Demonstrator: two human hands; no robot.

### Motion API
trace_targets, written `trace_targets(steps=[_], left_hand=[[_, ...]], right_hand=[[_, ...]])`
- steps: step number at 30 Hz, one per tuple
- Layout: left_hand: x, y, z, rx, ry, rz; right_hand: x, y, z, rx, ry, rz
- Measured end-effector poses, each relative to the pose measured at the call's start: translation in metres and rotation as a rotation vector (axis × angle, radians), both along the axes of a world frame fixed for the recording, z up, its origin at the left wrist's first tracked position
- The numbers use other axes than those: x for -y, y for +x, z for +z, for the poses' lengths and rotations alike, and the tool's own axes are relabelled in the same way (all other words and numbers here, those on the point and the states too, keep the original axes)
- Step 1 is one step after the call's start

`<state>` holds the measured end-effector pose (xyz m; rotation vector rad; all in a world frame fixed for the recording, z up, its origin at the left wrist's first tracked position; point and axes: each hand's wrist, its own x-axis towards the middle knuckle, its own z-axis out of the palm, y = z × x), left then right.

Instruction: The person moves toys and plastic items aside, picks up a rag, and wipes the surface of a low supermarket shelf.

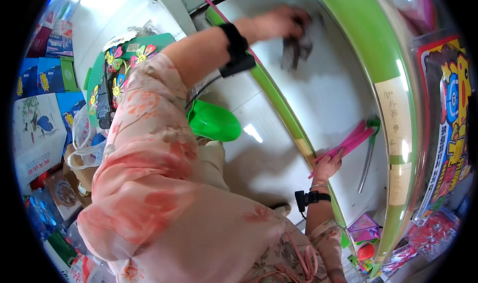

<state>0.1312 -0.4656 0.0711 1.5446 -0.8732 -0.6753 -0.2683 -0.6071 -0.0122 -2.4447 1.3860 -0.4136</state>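
Note:
Reaching across the white shelf (321, 92), my left hand (285, 23) grips a dark, crumpled cloth (297, 51). Both are blurred, and part of the cloth is hidden behind the fingers. At the shelf's near green edge, my right hand (328, 166) holds pink flat plastic strips (349, 143) that spread in a narrow V over the white surface. Beyond their far ends lies a grey rod (367, 165) with a green head (372, 123). A black strap band sits on each of my forearms.
The green shelf rail (373, 40) with paper labels curves along the far side. Packaged toys (448, 126) hang beyond it. A green plastic scoop-shaped thing (216, 121) is below my left arm. Flower pinwheels (117, 87) lie on a green surface at left, near boxes (48, 77).

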Motion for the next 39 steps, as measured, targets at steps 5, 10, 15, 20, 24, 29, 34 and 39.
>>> trace_targets(steps=[5,10,15,20,24,29,34,39], left_hand=[[0.036,-0.08,-0.046,0.587,0.324,-0.596],[0.03,-0.098,-0.068,1.207,0.421,-0.684],[0.023,-0.014,-0.069,1.143,0.851,-0.268],[-0.038,0.076,-0.073,0.921,1.023,0.293],[-0.068,0.103,-0.076,0.92,0.909,0.479],[-0.049,0.066,0.024,0.674,0.914,0.423],[-0.05,0.097,-0.033,-0.201,0.17,0.092],[-0.025,0.047,-0.068,0.601,0.362,-0.306]], right_hand=[[0.007,-0.002,-0.006,-0.003,-0.034,0.034],[0.006,-0.004,-0.007,-0.052,-0.024,-0.018],[0.004,0.0,-0.007,-0.042,-0.009,-0.001],[0.005,-0.007,-0.008,-0.074,-0.034,-0.035],[0.006,-0.007,-0.007,-0.035,-0.012,-0.016],[0.009,-0.009,-0.011,-0.028,-0.048,0.011],[0.005,-0.002,-0.005,-0.046,-0.014,-0.032],[0.005,0.0,-0.004,-0.03,-0.014,-0.012]])
